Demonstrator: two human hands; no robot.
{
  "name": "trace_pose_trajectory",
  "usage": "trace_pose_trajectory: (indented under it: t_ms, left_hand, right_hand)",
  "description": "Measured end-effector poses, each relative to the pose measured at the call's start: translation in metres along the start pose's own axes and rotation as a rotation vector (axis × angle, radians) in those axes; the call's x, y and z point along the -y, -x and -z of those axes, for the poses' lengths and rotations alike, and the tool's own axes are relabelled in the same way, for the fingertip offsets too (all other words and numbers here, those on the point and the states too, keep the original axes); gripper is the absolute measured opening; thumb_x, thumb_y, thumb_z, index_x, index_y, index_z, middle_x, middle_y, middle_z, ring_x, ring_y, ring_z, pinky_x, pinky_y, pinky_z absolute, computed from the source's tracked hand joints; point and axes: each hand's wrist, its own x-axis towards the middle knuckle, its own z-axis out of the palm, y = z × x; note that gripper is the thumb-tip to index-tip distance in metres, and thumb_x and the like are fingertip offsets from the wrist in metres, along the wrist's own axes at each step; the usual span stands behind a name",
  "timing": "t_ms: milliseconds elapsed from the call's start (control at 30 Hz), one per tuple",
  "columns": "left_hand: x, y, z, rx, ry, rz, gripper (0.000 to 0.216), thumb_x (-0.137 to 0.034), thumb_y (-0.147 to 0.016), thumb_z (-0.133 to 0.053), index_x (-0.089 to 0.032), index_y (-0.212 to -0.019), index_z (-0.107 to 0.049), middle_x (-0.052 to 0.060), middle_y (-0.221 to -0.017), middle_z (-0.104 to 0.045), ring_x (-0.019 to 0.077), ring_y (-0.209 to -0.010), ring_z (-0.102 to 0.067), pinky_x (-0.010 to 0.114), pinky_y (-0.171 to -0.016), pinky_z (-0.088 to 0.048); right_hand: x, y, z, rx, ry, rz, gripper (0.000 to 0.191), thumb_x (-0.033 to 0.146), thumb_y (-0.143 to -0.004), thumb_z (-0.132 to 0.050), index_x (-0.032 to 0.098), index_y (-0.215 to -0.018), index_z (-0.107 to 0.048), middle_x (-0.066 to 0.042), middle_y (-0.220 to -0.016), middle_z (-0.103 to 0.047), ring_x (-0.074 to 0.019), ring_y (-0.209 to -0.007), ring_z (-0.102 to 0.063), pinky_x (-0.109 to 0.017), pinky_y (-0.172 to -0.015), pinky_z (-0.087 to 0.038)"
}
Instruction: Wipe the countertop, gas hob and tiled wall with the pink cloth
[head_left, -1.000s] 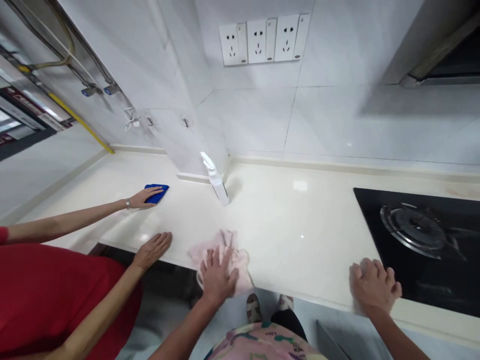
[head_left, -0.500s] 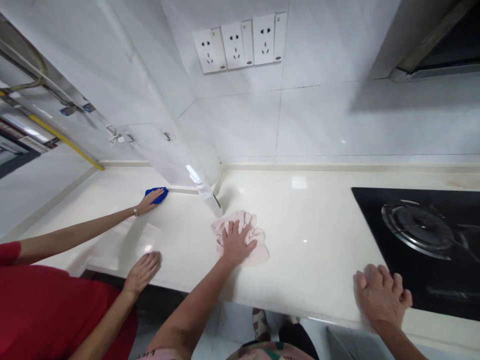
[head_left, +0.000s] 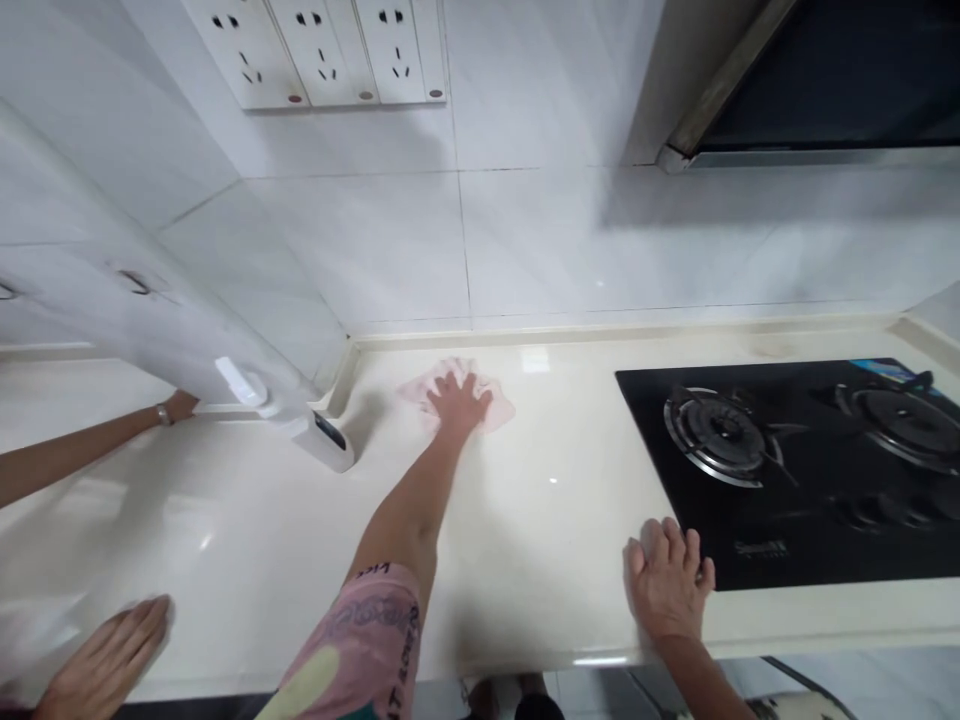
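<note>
The person's left hand lies flat, fingers spread wide, pressing a crumpled pale pink cloth onto the glossy cream stone counter without closing around it. The cloth sits near the white tiled backsplash. The right hand rests open and empty on the counter's front edge, just beside a black glass gas hob. A white spray bottle sits left of the cloth, and a co-worker's bare forearm reaches behind it

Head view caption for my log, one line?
Left hand presses pink cloth on the cream countertop; right hand rests beside the black gas hob.
</note>
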Motion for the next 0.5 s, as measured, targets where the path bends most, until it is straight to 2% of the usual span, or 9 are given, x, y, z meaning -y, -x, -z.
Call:
trace_pose_trajectory:
  t_ms: [67, 133, 200, 267, 333, 400, 433, 500]
  left_hand:
    - [-0.055, 0.007, -0.02, 0.061, 0.021, -0.171, 0.076, -0.069, -0.097, -0.043, -0.029, -0.162, -0.046, 0.014, -0.178, -0.023, 0.049, -0.161, -0.014, 0.07, -0.123, -0.009]
    - [-0.109, 0.032, -0.044, 0.137, 0.037, -0.364, 0.077, -0.07, -0.094, -0.047, -0.032, -0.16, -0.049, 0.011, -0.178, -0.025, 0.0483, -0.161, -0.012, 0.07, -0.124, -0.006]
    - [-0.151, 0.074, -0.071, 0.172, 0.067, -0.576, 0.076, -0.073, -0.091, -0.052, -0.034, -0.157, -0.053, 0.009, -0.177, -0.028, 0.0472, -0.162, -0.013, 0.07, -0.124, -0.002]
    - [-0.174, 0.124, -0.094, 0.196, 0.091, -0.746, 0.076, -0.074, -0.09, -0.053, -0.035, -0.155, -0.055, 0.009, -0.176, -0.031, 0.046, -0.161, -0.015, 0.072, -0.124, -0.001]
    - [-0.177, 0.171, -0.111, 0.176, 0.122, -0.877, 0.071, -0.073, -0.092, -0.051, -0.035, -0.152, -0.059, 0.01, -0.175, -0.033, 0.0446, -0.16, -0.018, 0.072, -0.124, -0.002]
    - [-0.161, 0.203, -0.118, 0.107, 0.161, -0.938, 0.063, -0.068, -0.098, -0.046, -0.037, -0.15, -0.06, 0.009, -0.173, -0.036, 0.04, -0.16, -0.022, 0.068, -0.126, -0.003]
    - [-0.148, 0.211, -0.117, 0.078, 0.175, -0.946, 0.061, -0.067, -0.099, -0.045, -0.037, -0.15, -0.06, 0.008, -0.172, -0.039, 0.0381, -0.159, -0.025, 0.066, -0.127, -0.004]
    - [-0.117, 0.209, -0.108, 0.047, 0.192, -0.915, 0.061, -0.067, -0.099, -0.047, -0.037, -0.151, -0.058, 0.009, -0.169, -0.043, 0.0364, -0.157, -0.031, 0.064, -0.128, -0.008]
  right_hand:
    - [0.0, 0.0, 0.001, 0.001, -0.006, 0.006, 0.057, 0.042, -0.105, -0.035, 0.011, -0.146, -0.059, -0.022, -0.154, -0.056, -0.0422, -0.156, -0.032, -0.07, -0.122, -0.025]
    - [-0.001, -0.001, 0.002, 0.007, -0.025, 0.007, 0.056, 0.041, -0.104, -0.037, 0.012, -0.147, -0.059, -0.022, -0.155, -0.055, -0.0422, -0.156, -0.033, -0.07, -0.122, -0.026]
    - [-0.002, -0.001, 0.002, 0.005, -0.041, 0.001, 0.056, 0.041, -0.103, -0.039, 0.013, -0.147, -0.059, -0.022, -0.154, -0.055, -0.042, -0.156, -0.033, -0.069, -0.122, -0.026]
    - [-0.004, -0.001, 0.002, 0.001, -0.042, -0.008, 0.057, 0.041, -0.103, -0.037, 0.012, -0.145, -0.059, -0.021, -0.153, -0.056, -0.0412, -0.155, -0.034, -0.068, -0.122, -0.026]
    - [-0.007, 0.0, 0.001, 0.012, -0.034, -0.008, 0.057, 0.04, -0.102, -0.034, 0.01, -0.143, -0.059, -0.022, -0.152, -0.057, -0.0405, -0.155, -0.034, -0.067, -0.123, -0.026]
    - [-0.009, 0.0, 0.0, 0.036, -0.03, -0.003, 0.058, 0.04, -0.101, -0.031, 0.009, -0.142, -0.059, -0.022, -0.152, -0.057, -0.0404, -0.155, -0.035, -0.067, -0.123, -0.026]
    - [-0.011, 0.0, 0.0, 0.044, -0.032, -0.004, 0.058, 0.04, -0.101, -0.031, 0.01, -0.141, -0.06, -0.021, -0.153, -0.056, -0.0404, -0.155, -0.035, -0.067, -0.123, -0.026]
    - [-0.012, -0.001, 0.0, 0.054, -0.041, -0.014, 0.059, 0.045, -0.101, -0.032, 0.013, -0.142, -0.06, -0.019, -0.154, -0.056, -0.0407, -0.155, -0.034, -0.067, -0.123, -0.026]
